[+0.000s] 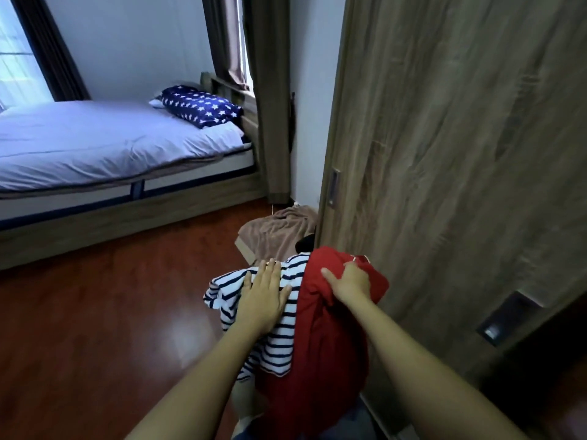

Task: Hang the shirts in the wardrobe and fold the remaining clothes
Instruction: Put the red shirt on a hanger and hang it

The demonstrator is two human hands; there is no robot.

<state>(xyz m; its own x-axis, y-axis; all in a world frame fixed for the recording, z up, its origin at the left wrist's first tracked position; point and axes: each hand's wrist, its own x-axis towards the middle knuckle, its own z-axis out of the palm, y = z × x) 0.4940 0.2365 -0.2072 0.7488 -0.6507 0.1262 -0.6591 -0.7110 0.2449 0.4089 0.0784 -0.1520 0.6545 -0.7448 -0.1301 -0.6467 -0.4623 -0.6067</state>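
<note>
A pile of clothes sits low in front of me, beside the wardrobe. On its left lies a white shirt with navy stripes (282, 341), and my left hand (263, 296) rests flat on it with straight fingers. A red garment (320, 360) drapes down the right side of the pile. My right hand (349, 282) grips a bunch of that red cloth near its top. What the pile rests on is hidden. The wardrobe's wooden sliding door (444, 154) stands close on the right.
A tan cloth (279, 231) covers a box on the floor just beyond the pile. A bed (104, 147) with a star-patterned pillow (200, 106) fills the left. Red-brown wooden floor (95, 312) spreads between. Curtains (270, 90) hang by the wall.
</note>
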